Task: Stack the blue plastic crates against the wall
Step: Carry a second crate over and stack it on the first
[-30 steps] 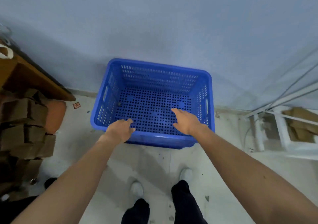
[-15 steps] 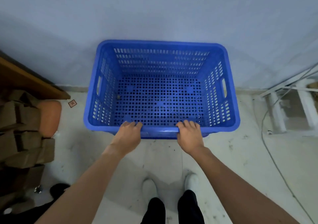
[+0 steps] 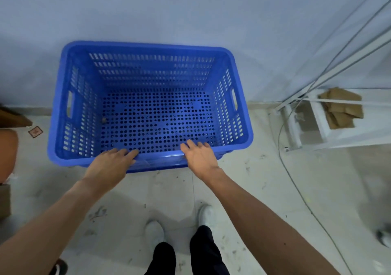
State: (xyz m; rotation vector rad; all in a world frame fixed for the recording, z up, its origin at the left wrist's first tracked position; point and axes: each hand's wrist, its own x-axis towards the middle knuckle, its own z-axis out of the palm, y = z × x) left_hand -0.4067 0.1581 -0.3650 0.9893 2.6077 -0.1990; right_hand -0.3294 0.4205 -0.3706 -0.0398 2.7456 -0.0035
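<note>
A blue plastic crate (image 3: 148, 46) with perforated walls and floor stands on the floor, its far side against the pale wall (image 3: 190, 10). It is empty apart from a small scrap (image 3: 104, 120) on its bottom. My left hand (image 3: 110, 167) lies on the near rim with its fingers stretched flat over the edge. My right hand (image 3: 201, 158) is at the same rim further right, fingers spread and loose, not curled around the plastic.
A white metal rack (image 3: 296, 126) holding cardboard pieces (image 3: 340, 109) stands at the right, and a thin cable (image 3: 296, 186) trails across the floor. An orange object (image 3: 7, 154) and a small square tag (image 3: 35, 131) lie at the left. My white shoes (image 3: 154, 232) are just behind the crate.
The crate has moved up to the wall and squared with it. Both hands, curled over the near rim half a second ago, have loosened and flattened.
</note>
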